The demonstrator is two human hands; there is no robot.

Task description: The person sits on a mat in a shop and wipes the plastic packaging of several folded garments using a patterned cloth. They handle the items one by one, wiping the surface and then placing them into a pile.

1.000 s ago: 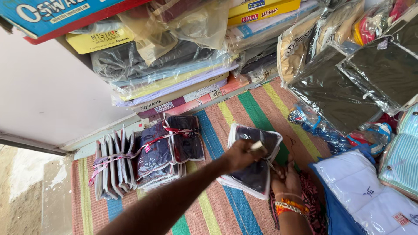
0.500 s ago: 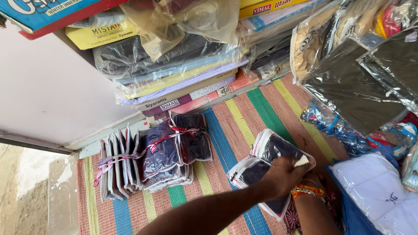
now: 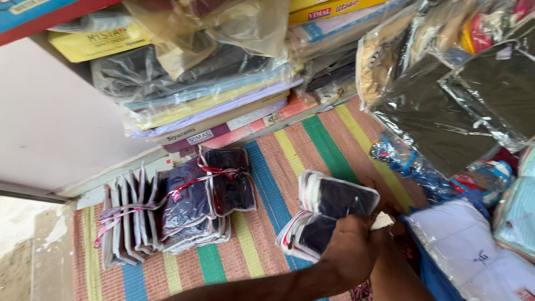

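Head view | left hand (image 3: pixel 351 251) grips packet stack (image 3: pixel 329 214) | long axis toward shelf

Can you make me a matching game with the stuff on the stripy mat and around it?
Things:
1. tied bundle of dark packets
2. left hand
3. striped mat
4. white folded cloth

Places or states:
A. lies at the far right
B. wrapped with a red ribbon
C. grips a stack of dark packets
D. spread flat under the bundles

Pairs: 1-B, 2-C, 3-D, 4-A
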